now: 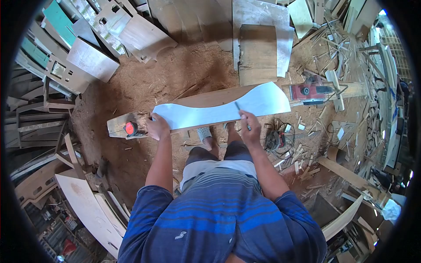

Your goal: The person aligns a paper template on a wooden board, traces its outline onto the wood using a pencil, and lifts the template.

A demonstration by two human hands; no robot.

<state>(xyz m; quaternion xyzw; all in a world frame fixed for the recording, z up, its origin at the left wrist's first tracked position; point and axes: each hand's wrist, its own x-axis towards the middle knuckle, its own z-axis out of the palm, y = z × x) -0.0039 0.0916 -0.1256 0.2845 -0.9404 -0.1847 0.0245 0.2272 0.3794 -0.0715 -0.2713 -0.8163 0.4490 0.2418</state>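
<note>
A white curved template (201, 117) lies along a brown wooden board (215, 97), which rests on a long plank bench. At the template's left end, my left hand (158, 126) presses on its edge, thumb and fingers around the corner. Near the template's lower edge, right of its middle, my right hand (251, 128) has its fingers closed round a thin dark pencil-like tool (237, 105), whose tip points at the white surface.
A round red-topped object (130, 128) sits on the bench's left end, and a red power planer (310, 90) on its right. Another corded tool (275, 140) lies on the floor among wood scraps. Panels and cut boards (92, 61) stand at the left.
</note>
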